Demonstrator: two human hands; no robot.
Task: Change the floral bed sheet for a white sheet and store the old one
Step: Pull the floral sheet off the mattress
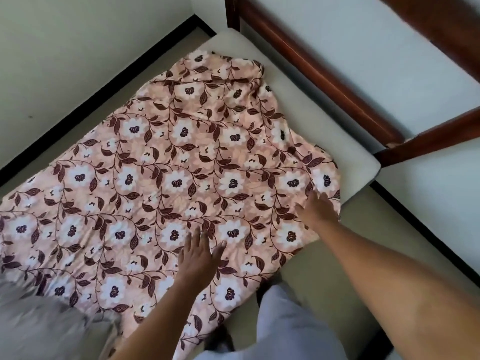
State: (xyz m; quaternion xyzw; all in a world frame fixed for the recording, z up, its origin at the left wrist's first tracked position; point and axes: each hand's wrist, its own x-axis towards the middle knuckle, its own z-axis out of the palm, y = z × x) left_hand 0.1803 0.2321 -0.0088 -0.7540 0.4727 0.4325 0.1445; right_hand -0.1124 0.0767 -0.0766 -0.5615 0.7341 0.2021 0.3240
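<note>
A pink floral sheet [168, 162] with white flowers and dark leaves lies loosely spread over a pale mattress [324, 120], pulled away from the far corner and the right edge. My left hand [200, 253] rests flat on the sheet near its near edge, fingers straight and spread. My right hand [318, 209] lies on the sheet's right corner near the mattress edge, fingers extended; it looks blurred. No white sheet is in view.
A dark wooden bed frame [324, 74] runs along the far right of the mattress. White walls with a black skirting [104, 97] lie to the left. My grey-trousered leg [293, 326] is at the bottom, and a blurred grey fabric [44, 326] sits at the bottom left.
</note>
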